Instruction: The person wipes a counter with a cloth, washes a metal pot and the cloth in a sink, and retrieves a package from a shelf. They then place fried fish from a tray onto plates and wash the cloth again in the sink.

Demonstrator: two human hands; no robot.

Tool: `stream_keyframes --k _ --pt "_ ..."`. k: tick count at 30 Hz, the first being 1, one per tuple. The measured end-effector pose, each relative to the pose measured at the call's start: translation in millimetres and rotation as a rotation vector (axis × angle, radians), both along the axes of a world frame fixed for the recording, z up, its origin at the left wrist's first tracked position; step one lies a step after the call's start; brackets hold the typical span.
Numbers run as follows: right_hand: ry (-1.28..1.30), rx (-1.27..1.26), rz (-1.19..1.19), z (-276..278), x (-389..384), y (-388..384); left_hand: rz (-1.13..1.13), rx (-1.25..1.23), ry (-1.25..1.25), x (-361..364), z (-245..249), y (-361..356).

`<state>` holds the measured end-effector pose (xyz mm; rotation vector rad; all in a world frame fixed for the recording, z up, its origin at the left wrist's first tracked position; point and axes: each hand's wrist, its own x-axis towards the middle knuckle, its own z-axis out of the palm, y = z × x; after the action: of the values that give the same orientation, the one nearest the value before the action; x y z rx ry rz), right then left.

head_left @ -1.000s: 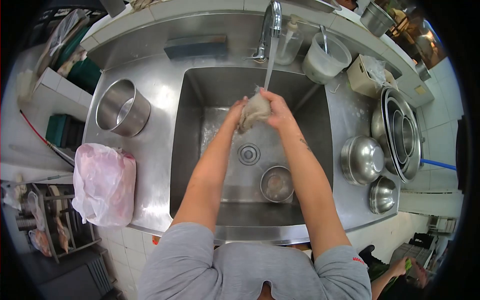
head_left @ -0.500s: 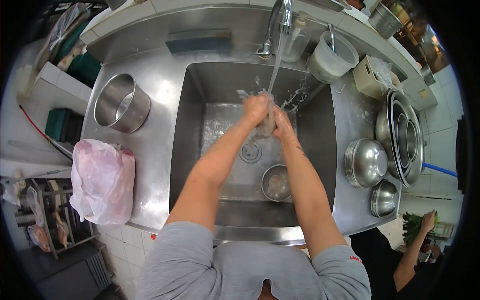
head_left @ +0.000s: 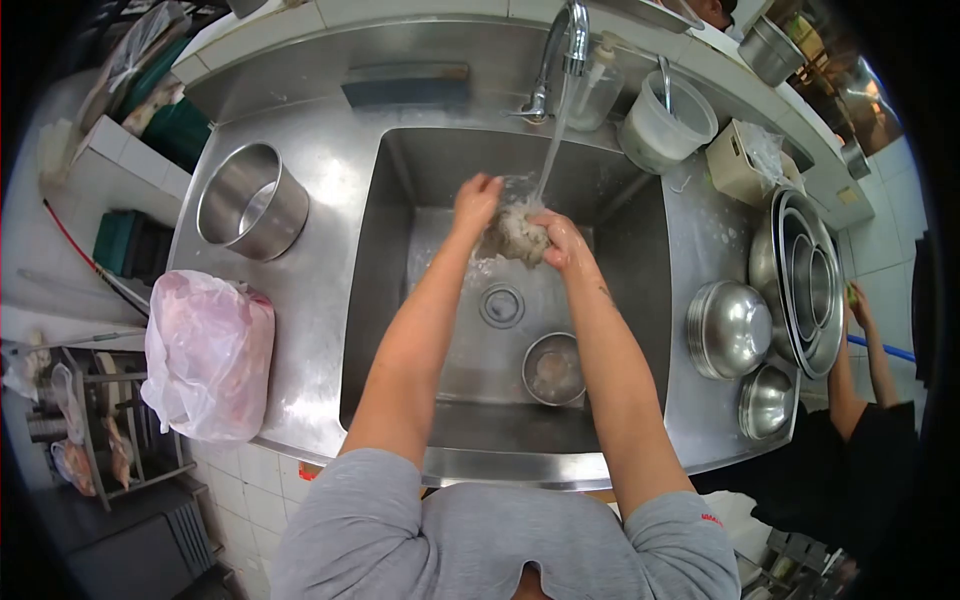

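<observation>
A wet, shaggy greyish-white clump (head_left: 518, 234) hangs between my hands above the sink basin (head_left: 395, 260); its exact kind does not show. My right hand (head_left: 562, 240) grips its right side with bent fingers. At its upper left is my left hand (head_left: 476, 206), fingers pressed together; whatever they hold is hidden. Water from the curved faucet (head_left: 573, 50) runs down onto the clump beside my right hand. Below, on the basin floor, are the round drain (head_left: 501, 306) and a small metal bowl (head_left: 553, 370) with something pale in it.
Left of the basin stand a steel pot (head_left: 252, 203) and a filled pinkish-white plastic bag (head_left: 208, 355). To the right are stacked metal bowls (head_left: 730, 330), large nested basins (head_left: 838, 285) and a white plastic tub (head_left: 668, 118). Another person's arm (head_left: 848, 385) shows at far right.
My hands have moved apart, the left one leftward, and more of the clump shows between them. Less water splashes. The other person's arms have shifted upward at the right.
</observation>
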<state>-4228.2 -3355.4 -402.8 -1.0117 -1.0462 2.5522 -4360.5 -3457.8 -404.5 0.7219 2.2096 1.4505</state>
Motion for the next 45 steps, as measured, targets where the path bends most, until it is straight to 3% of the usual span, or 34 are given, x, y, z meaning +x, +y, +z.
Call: stream_keyframes --k 3,5,7,8,9,10,12,13,16,17,20,23,26,28,30,32,35,38,40,45 --pt "0.108 -0.116 0.016 -3 -3 4 -0.027 0.328 -0.877 5 -106 -3" --pt "0.13 -0.182 -0.06 5 1 2 0.01 0.526 -1.216 59 0 -27" --pt "-0.042 -0.145 -0.072 -5 3 -6 -0.042 0.554 -0.815 70 -41 1" --pt "-0.127 -0.123 -0.081 -13 5 -10 0.019 0.355 -0.441 91 -27 8" --pt "0.054 0.05 -0.165 -43 17 -13 0.075 0.16 -0.071 121 2 9" --pt "0.132 -0.019 -0.168 -64 16 -7 0.131 -0.035 0.297 138 19 11" --pt "0.29 -0.166 -0.171 -90 15 -3 0.154 -0.056 0.295 124 14 20" --pt "0.329 -0.185 -0.133 -77 9 -3 0.163 -0.072 0.293 113 6 23" --pt "-0.194 -0.018 -0.063 -47 8 -13 -0.106 -0.191 0.341 51 -30 36" --pt "-0.181 0.072 -0.057 -39 16 -16 -0.119 -0.117 0.286 45 -27 39" --pt "-0.122 -0.027 -0.132 -37 35 -11 -0.205 0.063 0.199 40 14 41" --pt "0.087 -0.205 -0.127 -13 34 -11 -0.286 0.125 0.268 86 38 29" --pt "0.831 -0.022 0.102 -116 17 28 -0.148 0.09 0.441 114 30 24" --pt "-0.124 0.963 0.102 -64 8 12 -0.037 0.024 0.543 89 3 34" --pt "0.105 -0.102 -0.134 -32 15 -2 -0.139 -0.117 0.596 60 -10 39" --pt "0.034 0.175 -0.015 -10 33 -13 -0.326 -0.246 0.654 44 15 36" --pt "-0.194 0.409 0.25 -15 51 -2 -0.648 -0.177 0.414 26 41 40" --pt "-0.265 0.575 0.395 -29 46 7 -0.593 -0.051 0.504 23 45 39" --pt "-0.24 0.627 0.458 1 38 1 -0.599 -0.133 0.482 23 63 38" --pt "-0.171 0.629 0.452 3 29 11 -0.606 -0.188 0.483 13 97 22"
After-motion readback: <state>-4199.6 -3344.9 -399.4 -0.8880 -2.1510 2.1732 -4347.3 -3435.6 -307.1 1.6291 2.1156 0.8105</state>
